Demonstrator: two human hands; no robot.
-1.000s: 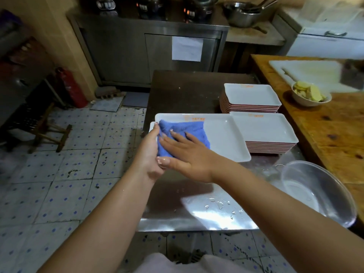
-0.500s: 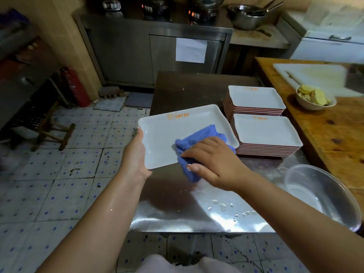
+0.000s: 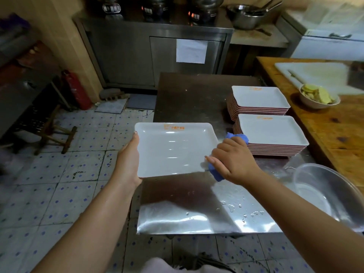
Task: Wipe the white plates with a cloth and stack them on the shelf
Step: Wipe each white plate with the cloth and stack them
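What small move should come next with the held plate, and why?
Probably setting the plate onto the nearer stack. The blue cloth, bunched in the right hand, sits at the plate's right edge, the face is bare, and the left hand holds the other side.

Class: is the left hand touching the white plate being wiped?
Touching. The head view shows the left hand gripping the white plate's left edge.

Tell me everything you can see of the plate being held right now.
The held plate is white, rectangular, with rounded corners, a raised rim and an orange logo near its far edge. It looks glossy, with light streaks across it. The left hand grips its left edge; the right hand, holding the blue cloth, meets its right edge. It is above the steel table.
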